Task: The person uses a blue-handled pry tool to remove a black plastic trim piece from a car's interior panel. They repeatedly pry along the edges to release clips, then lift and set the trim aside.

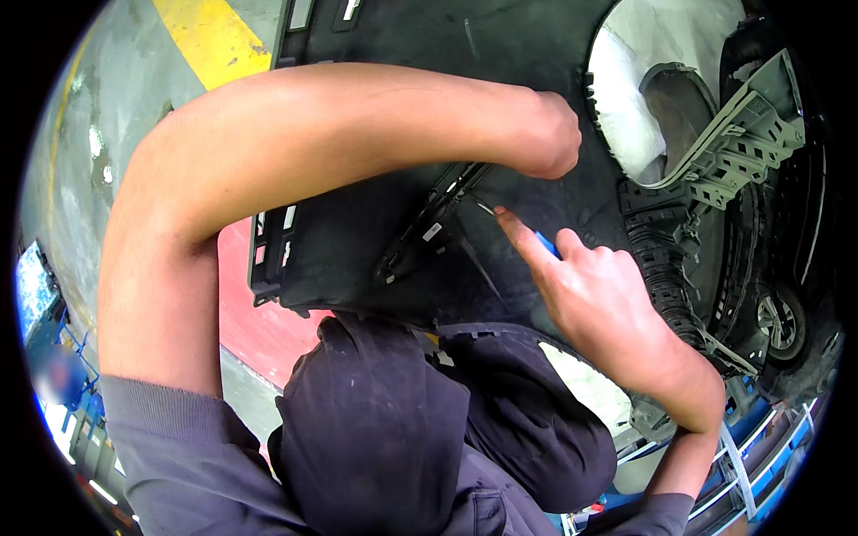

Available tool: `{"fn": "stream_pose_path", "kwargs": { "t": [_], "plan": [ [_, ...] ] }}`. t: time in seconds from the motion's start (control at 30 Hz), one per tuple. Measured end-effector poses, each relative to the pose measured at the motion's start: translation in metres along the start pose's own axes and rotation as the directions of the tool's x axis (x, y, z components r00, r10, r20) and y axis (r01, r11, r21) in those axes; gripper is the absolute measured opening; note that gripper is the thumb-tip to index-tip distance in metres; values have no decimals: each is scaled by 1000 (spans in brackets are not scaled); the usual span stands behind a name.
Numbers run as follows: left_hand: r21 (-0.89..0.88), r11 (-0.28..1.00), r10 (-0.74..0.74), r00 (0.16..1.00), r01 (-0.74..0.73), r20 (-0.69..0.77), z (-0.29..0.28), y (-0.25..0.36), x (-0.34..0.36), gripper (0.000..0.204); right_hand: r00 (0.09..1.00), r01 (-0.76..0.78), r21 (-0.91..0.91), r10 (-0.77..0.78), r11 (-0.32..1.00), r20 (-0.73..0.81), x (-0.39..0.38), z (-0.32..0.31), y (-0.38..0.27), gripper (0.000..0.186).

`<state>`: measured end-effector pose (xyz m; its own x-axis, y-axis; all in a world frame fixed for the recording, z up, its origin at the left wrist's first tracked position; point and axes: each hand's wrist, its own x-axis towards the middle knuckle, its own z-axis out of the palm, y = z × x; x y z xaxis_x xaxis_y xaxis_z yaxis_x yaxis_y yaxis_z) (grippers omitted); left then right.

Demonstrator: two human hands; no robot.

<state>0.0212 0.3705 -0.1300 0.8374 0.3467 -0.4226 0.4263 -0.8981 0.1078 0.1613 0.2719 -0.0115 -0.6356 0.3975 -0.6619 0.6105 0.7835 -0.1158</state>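
Black panel (340, 237): right hand (597, 290) grasps blue-handled tool (548, 244) near black strip (429, 223). Left hand (552, 134), farther, curled; can't tell if holding.

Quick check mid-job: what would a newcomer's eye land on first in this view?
Probably the bare left forearm, stretched across the upper middle, with the left hand over a large black panel. Just below, the right hand grips a blue-handled tool, its thin metal tip near a dark strip. At upper left, a yellow stripe stands out.
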Motion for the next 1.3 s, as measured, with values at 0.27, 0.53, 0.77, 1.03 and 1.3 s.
{"fn": "stream_pose_path", "kwargs": {
  "t": [0.27,0.53,0.77,1.03,1.3],
  "plan": [
    [-141,990,-11,997,-1,-82,9,3,-6,23,984,178,-117,-178,977,6,22,-34,17,65],
    [-292,956,-11,996,-16,-92,10,-1,-3,12,950,293,-125,-274,948,152,62,-72,23,35],
    [-293,952,-93,996,88,-3,1,1,-6,16,989,56,38,-60,998,136,38,-41,6,38],
    [-173,985,-32,997,18,-75,5,3,9,20,995,11,400,-48,917,83,38,-18,33,43],
    [-602,789,-127,991,121,33,-16,2,-27,28,985,67,-116,-47,991,166,55,-44,-3,45]
  ]
}}
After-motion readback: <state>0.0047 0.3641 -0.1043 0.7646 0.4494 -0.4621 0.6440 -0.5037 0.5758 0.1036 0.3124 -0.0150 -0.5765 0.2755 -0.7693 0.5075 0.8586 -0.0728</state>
